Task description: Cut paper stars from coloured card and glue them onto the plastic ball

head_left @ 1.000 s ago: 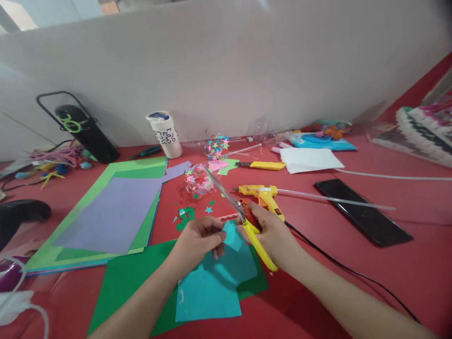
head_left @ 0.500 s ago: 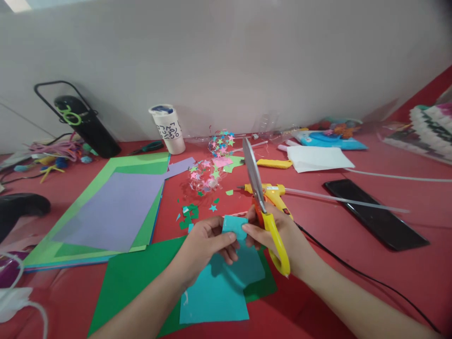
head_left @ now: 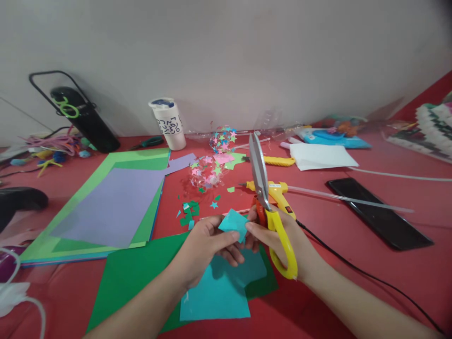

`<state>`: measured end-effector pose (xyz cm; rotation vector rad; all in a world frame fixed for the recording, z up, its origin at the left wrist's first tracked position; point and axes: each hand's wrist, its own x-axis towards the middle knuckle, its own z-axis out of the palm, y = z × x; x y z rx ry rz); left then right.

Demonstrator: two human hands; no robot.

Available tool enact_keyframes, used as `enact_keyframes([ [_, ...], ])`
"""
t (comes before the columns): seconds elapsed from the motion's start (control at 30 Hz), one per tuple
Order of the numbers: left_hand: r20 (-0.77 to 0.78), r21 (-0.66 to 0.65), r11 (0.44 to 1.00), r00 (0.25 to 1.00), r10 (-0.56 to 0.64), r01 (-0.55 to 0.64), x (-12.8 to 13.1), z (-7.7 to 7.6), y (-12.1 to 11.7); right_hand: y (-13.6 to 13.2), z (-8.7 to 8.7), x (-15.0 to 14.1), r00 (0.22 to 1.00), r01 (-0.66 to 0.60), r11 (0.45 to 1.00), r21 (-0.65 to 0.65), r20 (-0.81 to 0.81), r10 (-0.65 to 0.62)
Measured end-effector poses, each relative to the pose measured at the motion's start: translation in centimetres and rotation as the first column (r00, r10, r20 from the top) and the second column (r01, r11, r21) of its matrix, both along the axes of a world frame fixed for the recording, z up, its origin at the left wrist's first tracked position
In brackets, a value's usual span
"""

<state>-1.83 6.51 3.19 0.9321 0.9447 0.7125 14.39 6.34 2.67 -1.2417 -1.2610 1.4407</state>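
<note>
Turquoise paper, a small square (head_left: 233, 223), is held up between two bare hands, tilted so that one corner points away from the wearer, in the head camera's view. It sits just above the near middle of a red tabletop (head_left: 434, 200). The left hand (head_left: 213, 242) pinches the square near its lower edge, thumb on top and the other fingers curled beneath. The right hand (head_left: 277, 240) grips the square's right edge between thumb and fingertips, and also holds scissors (head_left: 263, 188) with yellow and red handles; their blades lie together, pointing up and away. How the fingers sit in the handles cannot be told.

Below the hands, a larger turquoise sheet (head_left: 215, 301) lies on a dark green sheet (head_left: 141, 273). Just beyond the left hand are green paper scraps (head_left: 190, 212) and a small blue star (head_left: 213, 205). Farther back stand two clear, rounded shapes dotted with coloured stars, a nearer one (head_left: 208, 173) and a farther one (head_left: 223, 140).

Beyond the right hand lies a yellow glue gun (head_left: 278, 189), with a yellow cutter (head_left: 278, 161) behind it and a black phone (head_left: 381, 223) to its right. To the left, a lilac sheet (head_left: 113, 207) tops a stack of green paper; a white tumbler (head_left: 171, 127) and a black bottle (head_left: 88, 122) stand behind.
</note>
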Motion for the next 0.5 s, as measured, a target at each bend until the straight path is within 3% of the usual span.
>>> enact_keyframes([
  [0.17, 0.010, 0.075, 0.977, 0.980, 0.199, -0.199, -0.8, 0.5, 0.6, -0.2, 1.3, 0.5, 0.985, -0.010, 0.997, 0.072, 0.170, -0.002],
  [0.37, 0.050, 0.226, 0.855, 0.882, 0.468, -0.467, -2.8, 2.3, 1.6, -0.6, 1.8, 1.7, 0.883, -0.315, 0.944, 0.094, 0.394, 0.255],
  [0.5, 0.092, 0.246, 0.813, 0.848, 0.522, -0.528, -3.2, 2.8, 1.5, -0.7, 1.8, 1.9, 0.829, -0.408, 0.911, 0.063, 0.443, 0.341],
])
